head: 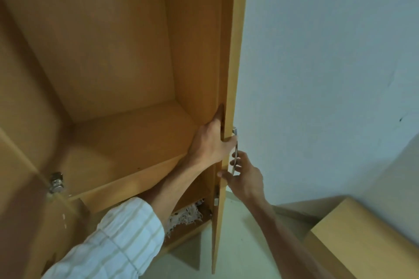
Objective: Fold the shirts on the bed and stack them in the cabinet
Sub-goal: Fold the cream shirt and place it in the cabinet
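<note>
A wooden cabinet [108,56] stands open in front of me, its upper shelf [127,142] bare. The right door [233,52] is swung out edge-on. My left hand [210,142] grips the edge of that door, thumb around its front. My right hand [244,174] is just below, fingers curled on the metal door handle [235,156]. A pale lacy cloth [186,215] lies in the lower compartment, partly hidden by my left arm. No shirts or bed are in view.
The left door [20,165] hangs open at the left with a metal hinge [56,182]. A white wall [328,63] is to the right. A low wooden piece of furniture [362,233] sits at the lower right on a pale floor [238,244].
</note>
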Tool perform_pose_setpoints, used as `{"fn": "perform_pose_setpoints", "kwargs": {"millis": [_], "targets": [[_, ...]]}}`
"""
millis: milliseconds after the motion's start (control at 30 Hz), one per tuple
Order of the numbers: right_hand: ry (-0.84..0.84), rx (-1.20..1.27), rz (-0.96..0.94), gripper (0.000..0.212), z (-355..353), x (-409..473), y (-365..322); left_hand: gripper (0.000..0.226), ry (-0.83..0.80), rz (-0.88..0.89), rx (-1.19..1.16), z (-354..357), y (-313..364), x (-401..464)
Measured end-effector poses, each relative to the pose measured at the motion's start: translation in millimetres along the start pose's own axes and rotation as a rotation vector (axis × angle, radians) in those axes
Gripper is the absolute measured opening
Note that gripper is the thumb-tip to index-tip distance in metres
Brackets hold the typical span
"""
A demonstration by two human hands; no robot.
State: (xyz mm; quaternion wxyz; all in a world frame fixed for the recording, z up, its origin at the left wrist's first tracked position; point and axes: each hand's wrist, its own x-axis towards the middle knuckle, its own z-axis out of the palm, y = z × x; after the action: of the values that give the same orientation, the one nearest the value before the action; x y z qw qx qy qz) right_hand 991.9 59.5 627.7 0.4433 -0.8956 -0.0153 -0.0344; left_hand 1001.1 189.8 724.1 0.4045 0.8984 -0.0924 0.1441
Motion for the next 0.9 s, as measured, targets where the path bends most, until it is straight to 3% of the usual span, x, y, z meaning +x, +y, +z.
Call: {"fn": "perform_pose_setpoints", "kwargs": {"millis": [133, 267, 367, 500, 600, 900], "targets": [[-0.067, -0.102, -0.091, 0.06, 33, 6, -31, 0.026, 0.014, -0.125, -0.003, -37, -34, -9], [-0.129, -0.155, -0.185, 0.04, 72, 17, -57, 0.014, 0.061, -0.207, -0.018, -69, -72, -6], [-0.145, -0.147, -0.294, 0.017, 105, 37, -77, 0.014, 0.122, -0.22, -0.116, -97, -104, 0], [-0.174, -0.161, -0.358, 0.013, 133, 65, -98, 0.005, 0.169, -0.275, -0.156, -118, -133, 16], [-0.192, -0.134, -0.39, 0.009, 149, 81, -105, 0.011, 0.192, -0.303, -0.169, -125, -149, 30], [-0.259, -0.105, -0.368, 0.01, 177, 114, -131, 0.007, 0.242, -0.371, -0.207, -141, -194, 66]]}}
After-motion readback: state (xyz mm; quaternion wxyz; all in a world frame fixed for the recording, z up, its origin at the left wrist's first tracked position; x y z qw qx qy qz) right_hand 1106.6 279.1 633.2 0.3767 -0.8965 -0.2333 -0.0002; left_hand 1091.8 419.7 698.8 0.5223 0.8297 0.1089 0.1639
